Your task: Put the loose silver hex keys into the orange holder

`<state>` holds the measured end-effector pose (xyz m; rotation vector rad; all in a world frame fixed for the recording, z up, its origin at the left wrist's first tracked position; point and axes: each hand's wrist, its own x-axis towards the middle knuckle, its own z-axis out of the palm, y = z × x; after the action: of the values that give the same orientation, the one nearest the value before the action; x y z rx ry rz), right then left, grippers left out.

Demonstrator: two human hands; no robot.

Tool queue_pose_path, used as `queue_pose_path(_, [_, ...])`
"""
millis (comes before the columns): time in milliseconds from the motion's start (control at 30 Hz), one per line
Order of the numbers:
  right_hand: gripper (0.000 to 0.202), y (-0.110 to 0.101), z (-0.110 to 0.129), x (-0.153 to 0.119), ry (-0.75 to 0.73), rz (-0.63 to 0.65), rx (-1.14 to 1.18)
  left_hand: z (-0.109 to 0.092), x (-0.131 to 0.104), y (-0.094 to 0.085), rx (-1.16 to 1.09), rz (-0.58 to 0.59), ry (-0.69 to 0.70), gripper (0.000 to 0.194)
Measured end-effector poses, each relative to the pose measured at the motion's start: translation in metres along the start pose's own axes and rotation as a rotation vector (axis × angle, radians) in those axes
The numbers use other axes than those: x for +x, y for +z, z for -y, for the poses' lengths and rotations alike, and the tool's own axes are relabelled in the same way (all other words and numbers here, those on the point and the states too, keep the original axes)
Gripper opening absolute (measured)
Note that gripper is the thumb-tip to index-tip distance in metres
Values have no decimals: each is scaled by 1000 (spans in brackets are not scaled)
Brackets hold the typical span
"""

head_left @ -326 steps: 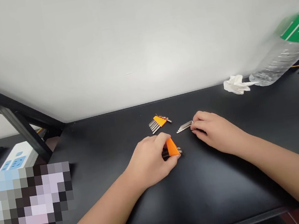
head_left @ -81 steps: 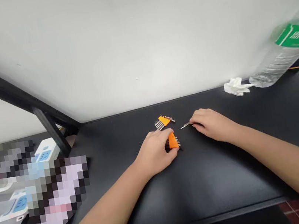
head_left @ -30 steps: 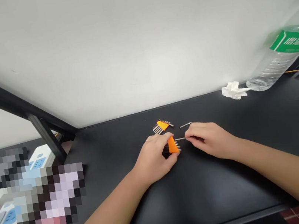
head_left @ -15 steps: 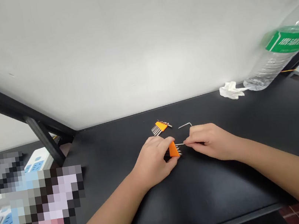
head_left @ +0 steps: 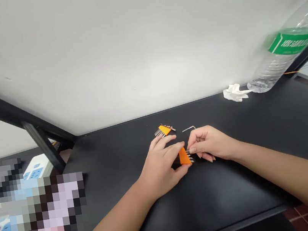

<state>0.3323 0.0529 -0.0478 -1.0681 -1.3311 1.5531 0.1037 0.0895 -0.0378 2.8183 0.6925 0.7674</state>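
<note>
Between the thumb and fingers of my left hand (head_left: pixel 163 168) is an orange holder (head_left: pixel 183 156) with several metal hex keys in it, their bent ends facing right. My right hand (head_left: pixel 212 143) pinches a hex key at the holder's upper right side; its fingertips hide most of that key. Behind my left hand, a second orange holder (head_left: pixel 164 130) with several hex keys lies on the black table (head_left: pixel 113 152). A loose L-shaped hex key (head_left: pixel 188 128) rests just beyond my right hand.
A crumpled white tissue (head_left: pixel 235 93) and a clear plastic bottle with a green label (head_left: pixel 290 43) stand at the back right by the pale wall. Black metal bars (head_left: pixel 42 143) and white power strips (head_left: pixel 38 168) are at the left.
My right hand has moved left, up against the orange holder, and the key's visible shaft between them is shorter. My left hand's upper fingers have spread, and the holder has shifted slightly right.
</note>
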Motion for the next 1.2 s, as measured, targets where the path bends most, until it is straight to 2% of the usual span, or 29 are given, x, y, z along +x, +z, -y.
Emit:
queue_pose_path(100, [35, 5, -2, 2, -132, -28, -187, -6, 0, 1, -18, -11, 39, 36])
queue_pose_path(200, [38, 0, -2, 5, -338, -40, -471, -7, -1, 1, -38, -12, 35, 39])
queue_pose_path(300, [32, -18, -7, 11, -499, -240, -766, -1, -1, 1, -44, 33, -15, 41])
queue_pose_path(367, [19, -35, -11, 16, -476, -361, -952, 4, -1, 1, -37, 61, -82, 44])
queue_pose_path(500, [16, -54, -16, 23, -402, -289, -1258, 9, 0, 1, -41, 99, -190, 45])
queue_pose_path(700, [18, -44, -2, 14, -259, -187, -1543, 10, 0, 3, -70, 112, -213, 46])
queue_pose_path(800, [17, -39, 3, 9, -189, -201, -1607, 10, 0, 4, -66, 114, -210, 45])
queue_pose_path(933, [16, -36, 5, 6, -172, -235, -1543, 11, 0, 5, -67, 120, -215, 45])
queue_pose_path(1200, [14, -35, 5, 5, -332, -280, -1335, 12, 1, 5, -68, 94, -234, 46])
